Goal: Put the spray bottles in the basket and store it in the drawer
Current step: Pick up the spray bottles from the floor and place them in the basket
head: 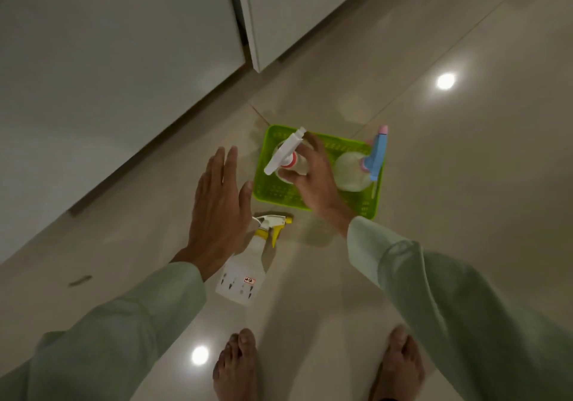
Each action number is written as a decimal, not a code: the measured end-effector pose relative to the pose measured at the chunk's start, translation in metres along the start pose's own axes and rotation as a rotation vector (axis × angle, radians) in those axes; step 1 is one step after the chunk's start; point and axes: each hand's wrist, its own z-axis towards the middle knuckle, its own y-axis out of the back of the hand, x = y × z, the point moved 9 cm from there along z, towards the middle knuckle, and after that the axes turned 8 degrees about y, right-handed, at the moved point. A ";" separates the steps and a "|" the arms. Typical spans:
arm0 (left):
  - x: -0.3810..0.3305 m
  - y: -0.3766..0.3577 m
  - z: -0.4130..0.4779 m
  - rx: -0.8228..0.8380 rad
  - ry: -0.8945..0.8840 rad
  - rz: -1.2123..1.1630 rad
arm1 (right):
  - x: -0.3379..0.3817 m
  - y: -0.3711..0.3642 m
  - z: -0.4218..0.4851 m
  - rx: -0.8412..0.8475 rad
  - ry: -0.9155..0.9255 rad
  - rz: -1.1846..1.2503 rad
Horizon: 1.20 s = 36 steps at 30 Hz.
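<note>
Three spray bottles and one green basket (273,192) sit on the floor (465,183). Two bottles stand upright inside the basket: the white-nozzle bottle (286,155), nozzle pointing toward 1 o'clock, gripped around its neck by the right hand (313,174), and the blue-trigger bottle (353,171) at the basket's 3 o'clock side, its pink-tipped nozzle pointing to 12. The third, the yellow-trigger bottle (245,267), stands on the floor at the basket's 7 o'clock, nozzle toward 3, with a small label (writing too small to read). The left hand (217,211) hovers spread flat, holding nothing, above the floor
</note>
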 end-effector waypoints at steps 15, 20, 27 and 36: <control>0.026 -0.008 0.015 0.035 -0.032 0.002 | -0.033 -0.026 0.017 0.008 -0.173 -0.001; 0.023 0.001 0.012 0.039 -0.049 -0.002 | -0.026 -0.011 -0.005 -0.130 -0.282 0.013; 0.037 0.012 -0.027 0.065 -0.006 0.014 | 0.049 -0.006 -0.100 -0.296 -0.051 -0.178; 0.088 -0.001 -0.092 0.120 0.106 -0.001 | 0.011 -0.124 -0.200 0.140 -0.796 -0.239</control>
